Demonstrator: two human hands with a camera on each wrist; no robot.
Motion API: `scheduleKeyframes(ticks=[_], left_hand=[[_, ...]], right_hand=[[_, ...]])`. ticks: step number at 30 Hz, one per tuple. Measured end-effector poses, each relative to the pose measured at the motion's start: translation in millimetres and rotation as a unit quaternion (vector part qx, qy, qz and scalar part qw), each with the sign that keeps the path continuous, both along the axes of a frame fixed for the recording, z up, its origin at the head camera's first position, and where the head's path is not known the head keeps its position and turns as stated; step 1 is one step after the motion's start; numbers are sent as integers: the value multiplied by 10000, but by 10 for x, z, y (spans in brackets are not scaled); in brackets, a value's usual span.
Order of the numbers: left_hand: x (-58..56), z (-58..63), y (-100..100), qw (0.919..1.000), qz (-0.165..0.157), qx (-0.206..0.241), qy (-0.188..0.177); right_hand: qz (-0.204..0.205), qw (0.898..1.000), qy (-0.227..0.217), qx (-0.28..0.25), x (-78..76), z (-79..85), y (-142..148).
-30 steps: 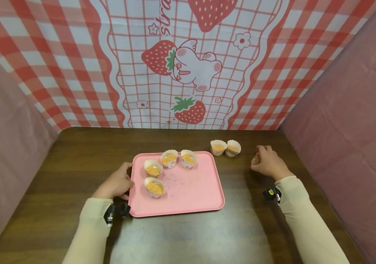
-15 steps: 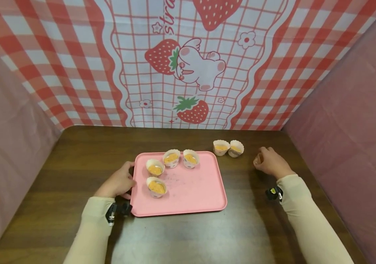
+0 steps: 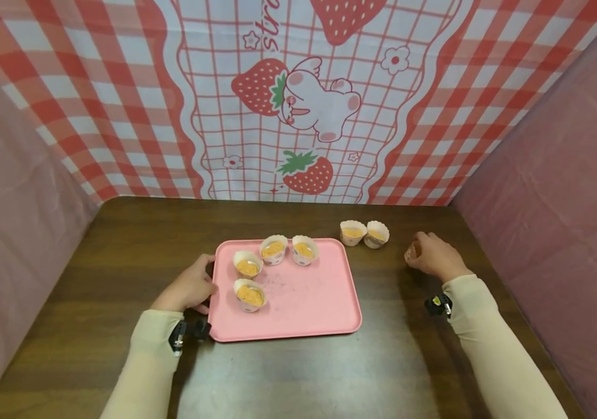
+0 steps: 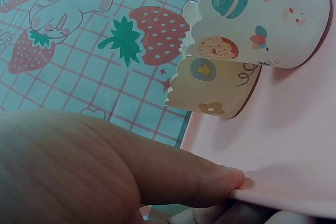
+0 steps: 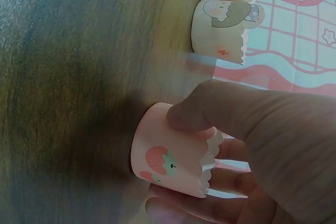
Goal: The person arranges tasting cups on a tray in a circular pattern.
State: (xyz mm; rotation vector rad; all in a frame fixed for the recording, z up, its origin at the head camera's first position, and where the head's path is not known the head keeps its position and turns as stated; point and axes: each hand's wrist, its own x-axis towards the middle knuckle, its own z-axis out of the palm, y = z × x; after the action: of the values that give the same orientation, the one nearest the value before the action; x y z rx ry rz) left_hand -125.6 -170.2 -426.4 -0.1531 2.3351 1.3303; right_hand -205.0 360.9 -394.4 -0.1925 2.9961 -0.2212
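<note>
My left hand (image 3: 187,288) grips the left rim of a pink tray (image 3: 309,308). In the left wrist view its thumb (image 4: 210,182) presses the rim, with the other fingers partly hidden below. Several paper baking cups with yellow filling stand on the tray, among them a front cup (image 3: 249,295) and a back cup (image 3: 305,251). To the right, beyond the tray, my right hand (image 3: 437,256) holds a pink strawberry-print baking cup (image 5: 168,156) between thumb and fingers. That cup stands upright on the table; its inside is hidden by the hand.
Two more filled baking cups, a left one (image 3: 353,234) and a right one (image 3: 376,235), stand side by side behind the tray's back right corner. The brown wooden table (image 3: 298,378) ends at a strawberry-print cloth (image 3: 298,116). Pink cloth (image 3: 550,186) hangs at both sides.
The head view has shifted slightly, so everything sits a little further right in it. Both hands keep their places on the tray and the cup.
</note>
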Motion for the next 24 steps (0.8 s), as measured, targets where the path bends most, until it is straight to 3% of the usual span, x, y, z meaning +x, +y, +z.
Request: scheduleKeyframes(ticks=[19,24], left_hand=[[-17,-21,-26,10000,-19,55,-30],[-15,-30,-22,9999,6,102,-2]], right_hand=[[-31,10000,-60,29,5,-20,-15],[-82,9997,173,-132,85,54,-61]])
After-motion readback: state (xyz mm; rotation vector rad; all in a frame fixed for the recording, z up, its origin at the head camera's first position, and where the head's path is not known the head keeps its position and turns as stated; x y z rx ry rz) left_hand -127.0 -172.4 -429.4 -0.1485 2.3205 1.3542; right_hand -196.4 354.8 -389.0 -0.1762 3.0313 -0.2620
